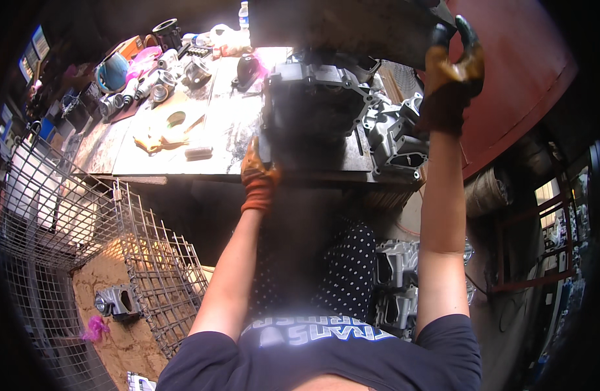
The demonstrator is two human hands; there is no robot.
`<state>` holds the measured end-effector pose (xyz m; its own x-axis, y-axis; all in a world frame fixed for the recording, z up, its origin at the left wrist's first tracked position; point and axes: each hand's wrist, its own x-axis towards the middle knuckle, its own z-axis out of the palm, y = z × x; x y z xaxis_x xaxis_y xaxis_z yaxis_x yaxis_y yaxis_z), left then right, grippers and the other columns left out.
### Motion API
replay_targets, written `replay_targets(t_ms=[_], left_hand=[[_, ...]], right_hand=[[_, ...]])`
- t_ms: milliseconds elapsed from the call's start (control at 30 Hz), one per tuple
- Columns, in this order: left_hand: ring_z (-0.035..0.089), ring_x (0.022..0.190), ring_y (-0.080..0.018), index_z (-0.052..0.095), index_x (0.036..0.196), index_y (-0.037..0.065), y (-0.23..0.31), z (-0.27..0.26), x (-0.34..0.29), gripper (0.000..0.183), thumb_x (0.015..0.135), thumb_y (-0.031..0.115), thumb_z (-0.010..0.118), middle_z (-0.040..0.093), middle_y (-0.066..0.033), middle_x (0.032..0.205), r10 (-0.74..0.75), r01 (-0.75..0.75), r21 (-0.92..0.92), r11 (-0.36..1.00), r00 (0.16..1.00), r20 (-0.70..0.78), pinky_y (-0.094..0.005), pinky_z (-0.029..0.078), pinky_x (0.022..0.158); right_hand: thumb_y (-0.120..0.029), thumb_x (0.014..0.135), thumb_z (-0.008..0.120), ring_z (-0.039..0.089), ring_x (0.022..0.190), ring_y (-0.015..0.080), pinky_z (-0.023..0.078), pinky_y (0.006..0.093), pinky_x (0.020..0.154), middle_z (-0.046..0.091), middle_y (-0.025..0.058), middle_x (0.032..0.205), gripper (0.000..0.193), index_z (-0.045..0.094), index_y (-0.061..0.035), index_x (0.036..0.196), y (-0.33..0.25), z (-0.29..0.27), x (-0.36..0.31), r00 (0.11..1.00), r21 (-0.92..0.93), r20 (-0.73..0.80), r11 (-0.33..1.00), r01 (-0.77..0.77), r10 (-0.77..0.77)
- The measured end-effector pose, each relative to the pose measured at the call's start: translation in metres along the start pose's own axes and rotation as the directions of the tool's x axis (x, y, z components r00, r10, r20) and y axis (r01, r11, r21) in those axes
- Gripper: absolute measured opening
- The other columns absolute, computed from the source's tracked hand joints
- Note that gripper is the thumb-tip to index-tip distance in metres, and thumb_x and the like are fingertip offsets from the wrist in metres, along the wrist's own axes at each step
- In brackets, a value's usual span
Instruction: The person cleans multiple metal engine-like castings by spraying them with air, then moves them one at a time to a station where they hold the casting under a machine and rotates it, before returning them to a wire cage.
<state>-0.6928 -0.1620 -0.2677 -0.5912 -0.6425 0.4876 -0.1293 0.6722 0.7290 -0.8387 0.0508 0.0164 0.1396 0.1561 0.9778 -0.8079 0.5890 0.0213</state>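
Observation:
A large metal housing (313, 75) with a bolted-style flange stands at the bench's front edge, its middle dark and blurred. My left hand (259, 174), in an orange work glove, is closed at the housing's lower left edge; part of its grip is hidden. Raised at the upper right, my right hand (455, 75) wears a stained orange and dark glove. Its thumb and fingers curve apart beside the end of a dark panel (339, 26), and nothing shows between them. Another silver casting (398, 137) sits right of the housing.
Metal parts and bags crowd the bench's (228, 143) far left, near a blue round container (111, 73). A short metal cylinder (198, 153) lies at the front. Wire cages (160, 267) stand lower left, more castings (398, 287) lower right. A red panel (515, 78) rises at right.

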Motion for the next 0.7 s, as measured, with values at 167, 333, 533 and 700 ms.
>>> replay_targets(t_ms=[167, 333, 533, 700], left_hand=[[0.048, 0.114, -0.0344, 0.041, 0.126, -0.001, -0.007, 0.003, 0.013, 0.059, 0.074, 0.017, 0.065, 0.050, -0.0212, 0.122, 0.073, -0.072, -0.029, 0.997, 0.997, 0.015, -0.0349, 0.038, 0.097], [0.050, 0.109, -0.0340, 0.043, 0.125, -0.001, -0.008, 0.001, 0.010, 0.062, 0.072, 0.023, 0.065, 0.052, -0.0196, 0.118, 0.077, -0.076, 0.011, 0.997, 0.996, -0.046, -0.0364, 0.039, 0.094], [0.047, 0.113, -0.0322, 0.047, 0.122, 0.003, 0.066, 0.011, 0.012, 0.060, 0.071, 0.027, 0.066, 0.050, -0.0164, 0.121, 0.525, -0.495, 0.283, 0.821, 0.850, -0.037, -0.0442, 0.033, 0.099], [0.036, 0.125, -0.0297, 0.031, 0.136, 0.008, 0.053, 0.076, 0.031, 0.076, 0.074, 0.035, 0.065, 0.037, -0.0142, 0.137, 0.492, -0.562, 0.313, 0.765, 0.825, 0.279, -0.0448, 0.027, 0.104]], right_hand=[[-0.002, 0.076, 0.060, 0.062, 0.083, 0.0181, 0.049, 0.0277, 0.074, 0.065, 0.0121, 0.090, 0.021, 0.063, -0.0011, 0.097, -0.045, -0.063, -0.120, 0.794, 0.265, 0.496, 0.810, -0.523, 0.351], [-0.006, 0.073, 0.064, 0.057, 0.085, 0.0201, 0.049, 0.0322, 0.074, 0.059, 0.0115, 0.098, 0.039, 0.051, 0.0008, 0.110, -0.076, -0.131, -0.270, 0.404, 0.034, 0.854, 0.741, -0.670, 0.327], [-0.004, 0.078, 0.062, 0.056, 0.075, 0.0149, 0.048, 0.0279, 0.065, 0.060, 0.0087, 0.093, 0.032, 0.054, 0.0007, 0.108, -0.077, -0.176, -0.451, -0.472, -0.306, 0.778, -0.407, -0.861, 0.414], [-0.008, 0.080, 0.061, 0.060, 0.076, 0.0154, 0.049, 0.0280, 0.064, 0.064, 0.0106, 0.094, 0.030, 0.058, 0.0005, 0.108, -0.109, -0.209, -0.522, -0.472, -0.364, 0.802, -0.327, -0.872, 0.366]])
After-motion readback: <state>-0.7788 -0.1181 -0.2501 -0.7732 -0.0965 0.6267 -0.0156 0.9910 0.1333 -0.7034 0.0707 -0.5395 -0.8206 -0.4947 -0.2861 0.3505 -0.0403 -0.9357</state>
